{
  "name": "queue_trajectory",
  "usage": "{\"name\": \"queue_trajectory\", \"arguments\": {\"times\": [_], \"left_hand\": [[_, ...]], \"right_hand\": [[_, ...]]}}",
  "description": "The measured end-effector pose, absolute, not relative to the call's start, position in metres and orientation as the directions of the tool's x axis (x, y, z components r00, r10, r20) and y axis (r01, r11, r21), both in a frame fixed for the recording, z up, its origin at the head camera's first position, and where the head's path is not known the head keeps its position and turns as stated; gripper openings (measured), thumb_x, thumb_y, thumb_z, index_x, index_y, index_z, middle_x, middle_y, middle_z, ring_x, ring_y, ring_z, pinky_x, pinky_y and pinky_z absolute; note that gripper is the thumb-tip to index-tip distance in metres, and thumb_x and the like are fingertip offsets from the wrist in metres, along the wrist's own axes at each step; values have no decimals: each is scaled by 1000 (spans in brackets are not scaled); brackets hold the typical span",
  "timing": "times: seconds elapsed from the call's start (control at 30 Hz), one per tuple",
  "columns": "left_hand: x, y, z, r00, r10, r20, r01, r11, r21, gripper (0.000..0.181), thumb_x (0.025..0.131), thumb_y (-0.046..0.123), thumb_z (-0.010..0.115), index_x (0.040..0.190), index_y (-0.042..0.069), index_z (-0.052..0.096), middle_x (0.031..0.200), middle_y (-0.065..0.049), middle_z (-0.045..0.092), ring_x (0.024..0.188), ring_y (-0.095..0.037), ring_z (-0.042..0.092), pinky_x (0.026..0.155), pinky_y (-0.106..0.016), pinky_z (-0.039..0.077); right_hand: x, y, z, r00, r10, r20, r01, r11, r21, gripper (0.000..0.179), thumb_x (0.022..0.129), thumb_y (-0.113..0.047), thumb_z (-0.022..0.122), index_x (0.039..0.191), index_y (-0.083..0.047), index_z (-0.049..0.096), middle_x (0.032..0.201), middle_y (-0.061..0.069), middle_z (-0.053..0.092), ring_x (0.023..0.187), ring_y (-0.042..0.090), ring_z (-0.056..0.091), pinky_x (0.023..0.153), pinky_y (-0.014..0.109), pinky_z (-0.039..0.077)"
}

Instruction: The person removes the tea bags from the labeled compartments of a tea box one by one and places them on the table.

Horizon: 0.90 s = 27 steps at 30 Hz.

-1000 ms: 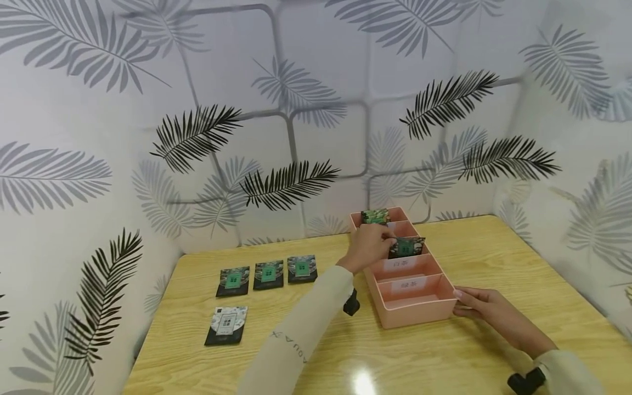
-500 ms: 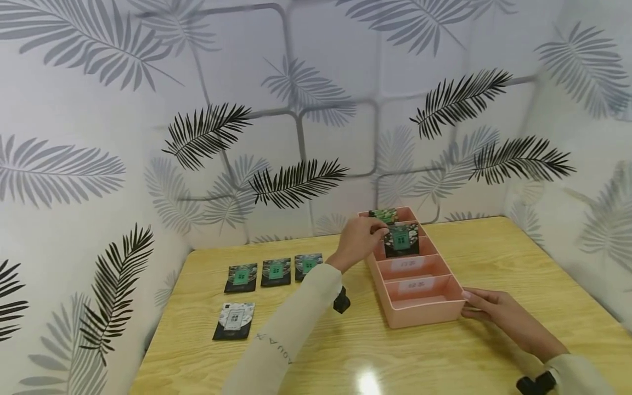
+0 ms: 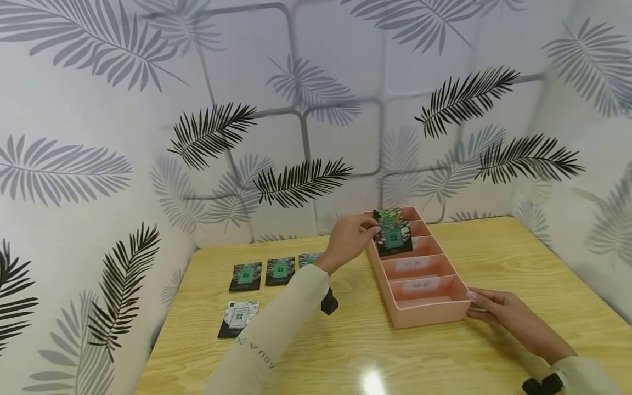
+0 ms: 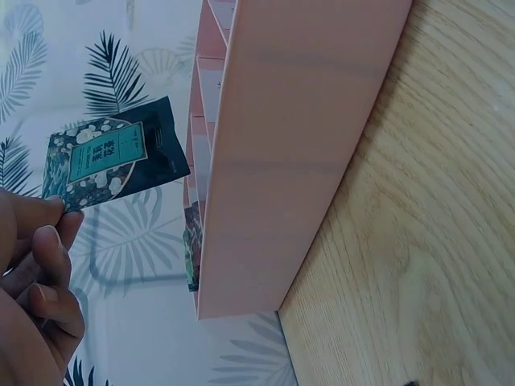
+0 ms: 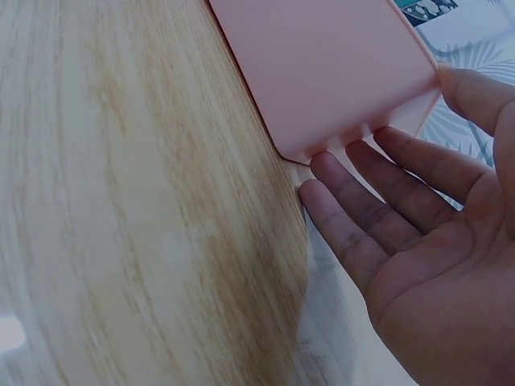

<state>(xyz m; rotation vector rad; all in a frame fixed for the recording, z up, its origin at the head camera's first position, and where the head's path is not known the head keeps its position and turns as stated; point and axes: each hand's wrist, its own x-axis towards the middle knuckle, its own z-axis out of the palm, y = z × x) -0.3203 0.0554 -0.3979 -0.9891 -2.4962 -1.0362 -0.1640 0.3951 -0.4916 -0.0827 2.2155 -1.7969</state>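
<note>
In the head view my left hand [image 3: 349, 241] pinches a small dark sachet [image 3: 393, 238] with a green label by its edge. The sachet is raised in front of the pink divided box [image 3: 434, 315], overlapping its back compartments. In the left wrist view the sachet [image 4: 100, 153] is apart from the box's outer wall [image 4: 282, 161], with thumb and finger at its lower end. My right hand [image 3: 508, 316] rests against the box's near right corner. The right wrist view has its fingertips [image 5: 322, 161] touching the outer wall, fingers nearly straight, with the thumb at the rim.
A green-patterned sachet [image 3: 387, 215] stands in the box's farthest compartment. White paper labels [image 3: 421, 284] mark the dividers. Three green-labelled sachets [image 3: 280, 271] lie in a row on the wooden table [image 3: 345, 351], one partly behind the left forearm. A white-and-black sachet [image 3: 238, 318] lies nearer.
My left hand has lifted the green-labelled sachet out of a middle compartment and drawn it up and left. My right hand stays at the box corner. The head view has shifted slightly.
</note>
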Motion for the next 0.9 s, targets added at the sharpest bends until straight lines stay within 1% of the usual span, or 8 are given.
{"name": "queue_trajectory", "arguments": {"times": [0.1,0.2,0.27,0.37,0.5,0.67,0.9], "left_hand": [[-319,46,-399,-724,493,482,690,512,512,17,94,29,62,101,18,73,90,10,69,78,0,59,70,-21,48],[-316,36,-400,-720,494,488,694,519,499,15,94,28,62,99,18,72,89,11,68,77,-1,58,69,-22,48],[-315,30,-400,-724,495,481,690,532,491,15,94,29,62,99,19,71,90,10,68,76,0,58,67,-22,47],[-312,19,-401,-741,490,459,671,568,477,16,94,32,61,100,20,71,92,9,69,70,0,55,61,-21,45],[-310,5,-401,-751,480,454,659,587,471,18,94,30,62,101,18,72,92,7,69,60,-3,51,53,-22,41],[-309,-11,-402,-748,470,468,662,579,476,17,94,29,62,102,18,72,90,8,69,56,-3,50,52,-23,41],[-306,-32,-412,-758,467,455,650,593,475,14,94,26,63,98,17,72,85,6,69,45,-6,47,43,-24,38]], "right_hand": [[-165,394,-490,-956,-221,-193,143,223,-964,65,103,-34,44,143,13,25,131,15,54,110,20,62,91,29,48],[-166,392,-489,-956,-214,-202,151,233,-961,66,102,-35,44,143,13,25,132,17,54,110,19,62,91,29,47],[-165,392,-488,-956,-209,-207,157,234,-960,67,102,-36,44,144,13,25,133,18,52,110,19,62,91,29,47],[-165,392,-488,-955,-214,-205,152,238,-959,66,102,-36,43,144,12,25,135,19,50,111,20,61,91,28,47],[-163,394,-487,-955,-219,-201,145,247,-958,66,103,-35,43,144,12,24,134,19,50,111,20,61,91,28,48],[-163,394,-485,-952,-229,-205,145,255,-956,65,103,-35,41,144,12,24,134,18,51,111,19,61,90,28,48],[-166,392,-487,-950,-214,-228,169,264,-950,69,102,-39,42,144,12,24,137,22,46,111,17,61,92,32,47]]}}
